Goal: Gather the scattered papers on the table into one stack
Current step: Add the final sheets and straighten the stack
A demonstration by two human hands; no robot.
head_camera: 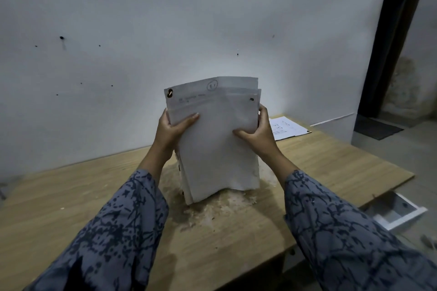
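Two hands clamp the upright paper stack (pixel 218 139): left hand (pixel 173 131), right hand (pixel 256 133); squaring on the counter (pixel 71 196) appears underway; next, collect the far-right sheet (pixel 289 127).

Wood table (pixel 94 196): paper stack (pixel 220 149) standing on edge at ctr; single sheet (pixel 289 127) flat, far right corner.
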